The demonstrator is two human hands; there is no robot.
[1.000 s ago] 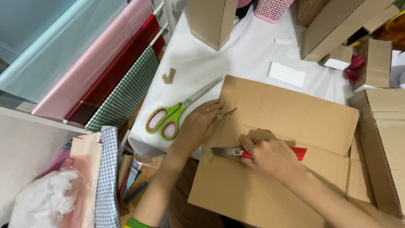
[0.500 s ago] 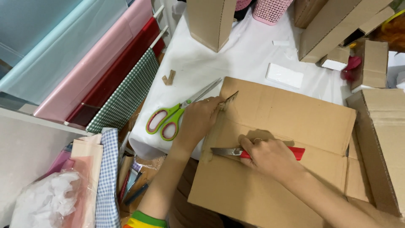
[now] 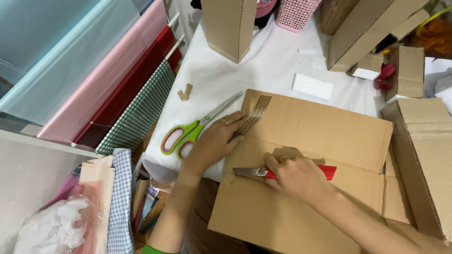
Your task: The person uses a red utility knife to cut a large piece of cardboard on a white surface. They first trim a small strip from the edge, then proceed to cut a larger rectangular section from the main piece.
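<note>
Cardboard sheet lying flat at centre frame, partly on the white surface, partly over its near edge. Left hand spread flat, fingers open, pressing the sheet's left edge just beside a thin torn cardboard strip. Right hand closed around a red-handled utility knife, blade laid on the sheet along the fold line, pointing left. Green-handled scissors just left of the left hand, on the surface. Upright cardboard box at upper centre, pink basket beside it.
</note>
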